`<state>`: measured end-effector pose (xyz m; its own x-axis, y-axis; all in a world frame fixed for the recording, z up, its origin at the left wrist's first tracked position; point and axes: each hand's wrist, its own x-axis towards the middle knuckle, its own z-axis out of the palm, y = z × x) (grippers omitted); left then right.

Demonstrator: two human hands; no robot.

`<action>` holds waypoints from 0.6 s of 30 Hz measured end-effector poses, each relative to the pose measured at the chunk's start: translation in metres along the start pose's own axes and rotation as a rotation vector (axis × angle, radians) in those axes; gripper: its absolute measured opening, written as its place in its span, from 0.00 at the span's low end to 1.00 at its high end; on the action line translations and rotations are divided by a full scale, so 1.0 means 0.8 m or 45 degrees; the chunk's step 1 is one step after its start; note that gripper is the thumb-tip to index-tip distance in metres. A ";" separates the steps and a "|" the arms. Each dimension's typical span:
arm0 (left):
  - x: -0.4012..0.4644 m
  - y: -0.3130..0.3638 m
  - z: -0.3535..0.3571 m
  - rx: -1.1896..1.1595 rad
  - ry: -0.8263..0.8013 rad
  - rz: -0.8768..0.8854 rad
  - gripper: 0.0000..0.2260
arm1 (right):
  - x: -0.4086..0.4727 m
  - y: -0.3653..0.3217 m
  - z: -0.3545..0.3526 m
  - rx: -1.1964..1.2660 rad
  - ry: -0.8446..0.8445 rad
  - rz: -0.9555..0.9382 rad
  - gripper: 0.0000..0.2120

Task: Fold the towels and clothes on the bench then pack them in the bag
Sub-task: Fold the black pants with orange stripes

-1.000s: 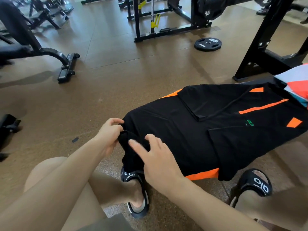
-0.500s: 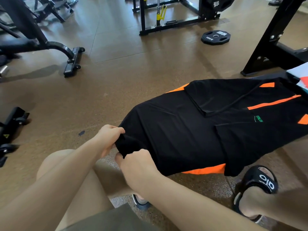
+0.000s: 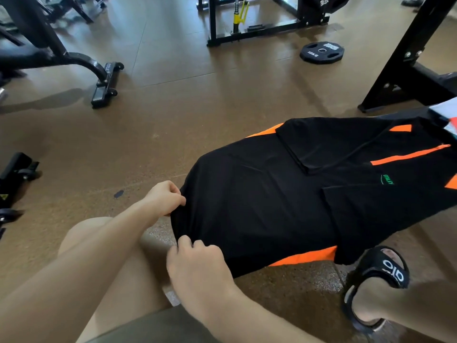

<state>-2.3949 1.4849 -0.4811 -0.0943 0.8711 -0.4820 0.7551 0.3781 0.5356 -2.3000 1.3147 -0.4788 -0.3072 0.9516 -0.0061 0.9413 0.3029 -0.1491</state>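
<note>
- Head view: black shirt [image 3: 259,201] with orange trim, spread flat along a bench hidden beneath it, sleeves folded inward.
- Left hand [image 3: 164,198] pinching the shirt's near hem at its far corner, fingers curled.
- Right hand [image 3: 197,266] gripping the same hem at the near corner, fingers curled round the cloth.
- Brown speckled gym floor [image 3: 197,95]; black weight plate [image 3: 321,52] lying flat near a black rack [image 3: 259,35].
- Black slide sandal [image 3: 380,276] beside the bench.
</note>
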 end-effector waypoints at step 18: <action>0.061 0.014 -0.003 -0.446 0.382 0.078 0.07 | -0.018 -0.046 0.017 0.089 0.625 0.291 0.14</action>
<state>-2.3926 1.5324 -0.4973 -0.2789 0.9278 -0.2478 0.5053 0.3612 0.7837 -2.3320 1.2890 -0.4866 0.0214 0.9101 0.4139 0.9597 0.0973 -0.2635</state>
